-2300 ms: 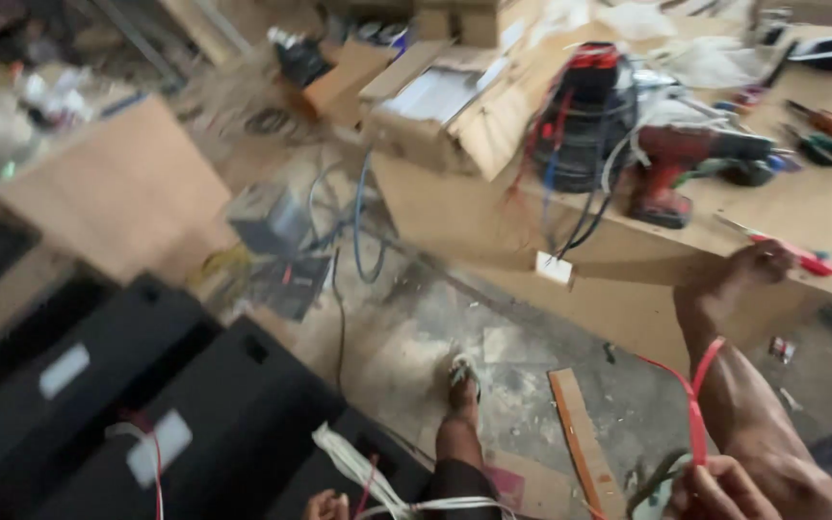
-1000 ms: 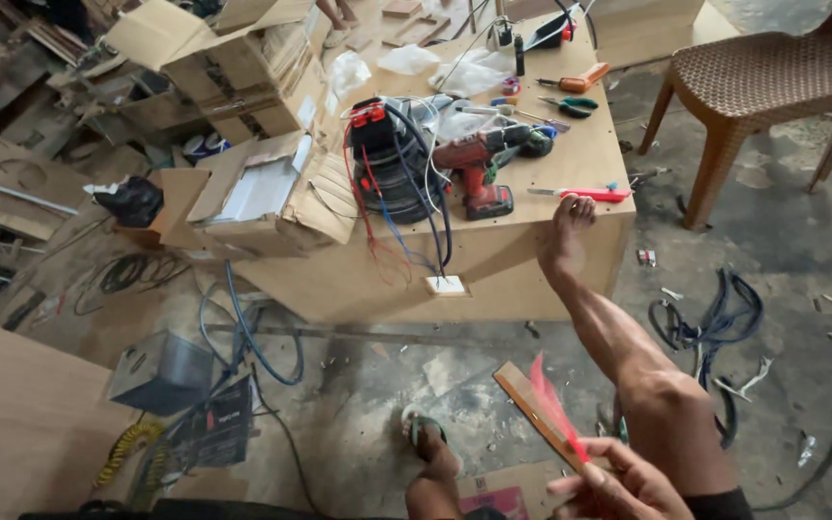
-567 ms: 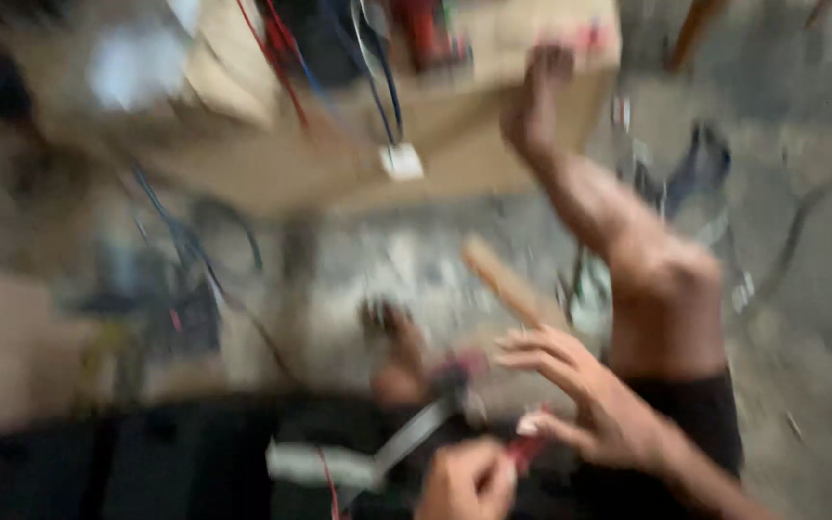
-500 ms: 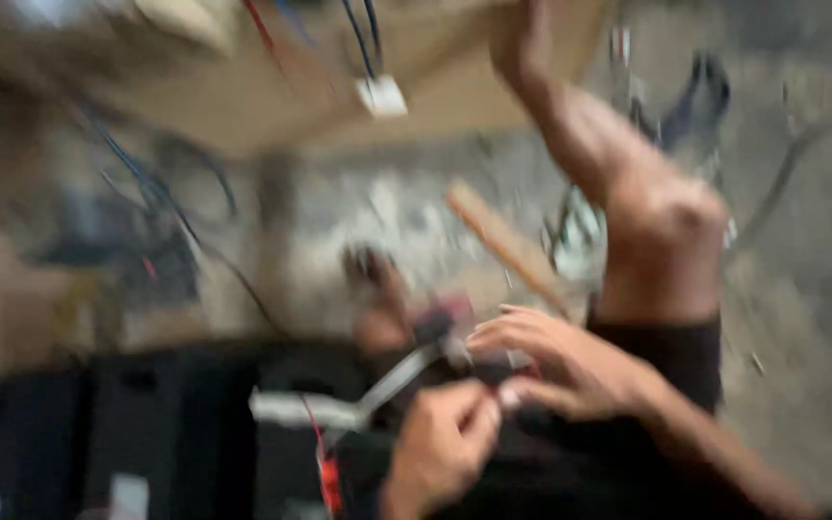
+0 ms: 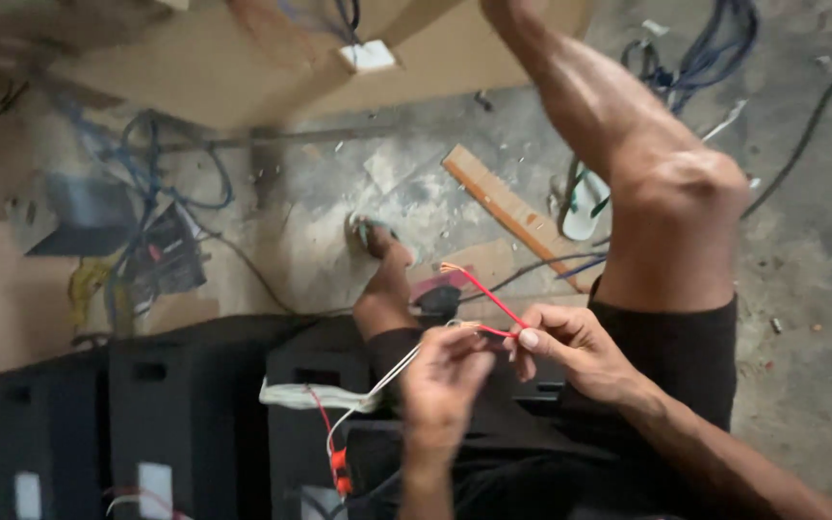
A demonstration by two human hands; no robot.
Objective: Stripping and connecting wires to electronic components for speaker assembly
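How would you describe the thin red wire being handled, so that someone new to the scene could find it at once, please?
Start at the raised bare knee on the right, then drop to the two hands meeting below it. The right hand pinches the red wire, which rises up-left to a bare frayed tip. Unlike the white wires at the left hand, it is bright red.

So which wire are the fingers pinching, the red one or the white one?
The red wire: both the left hand and right hand pinch it. The white wire hangs below, toward the black boxes.
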